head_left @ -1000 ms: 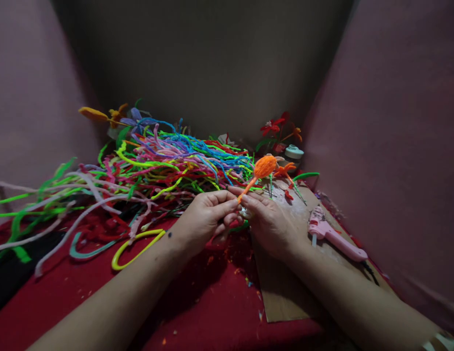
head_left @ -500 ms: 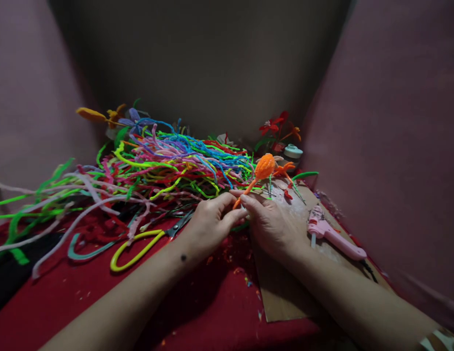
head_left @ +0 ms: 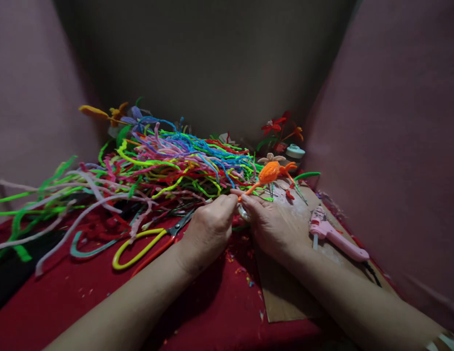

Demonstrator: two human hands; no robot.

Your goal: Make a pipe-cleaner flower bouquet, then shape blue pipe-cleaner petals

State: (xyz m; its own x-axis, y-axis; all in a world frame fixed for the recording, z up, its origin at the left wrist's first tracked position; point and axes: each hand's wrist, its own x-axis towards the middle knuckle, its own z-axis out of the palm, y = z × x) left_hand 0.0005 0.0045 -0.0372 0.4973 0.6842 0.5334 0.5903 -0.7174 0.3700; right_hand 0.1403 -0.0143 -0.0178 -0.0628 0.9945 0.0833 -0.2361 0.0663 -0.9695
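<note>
Red cloth [head_left: 84, 292]: covers the table. Heap of coloured fuzzy wires [head_left: 168, 161]: far left half. Cardboard sheet [head_left: 281, 287]: near right edge, bearing a pink glue gun [head_left: 336, 236]. Yellow-handled scissors [head_left: 149, 239]: left of centre. Left hand [head_left: 208, 226] and right hand [head_left: 272, 219]: centre, fingertips pinching the stem of an orange bud [head_left: 268, 172] tilted toward the far right.

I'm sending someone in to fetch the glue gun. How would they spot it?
Look at the brown cardboard sheet on the red cloth, right of the person's right hand. The pink plastic glue gun lies there, the only smooth, hard pink thing; everything else pink is fuzzy wire.
</note>
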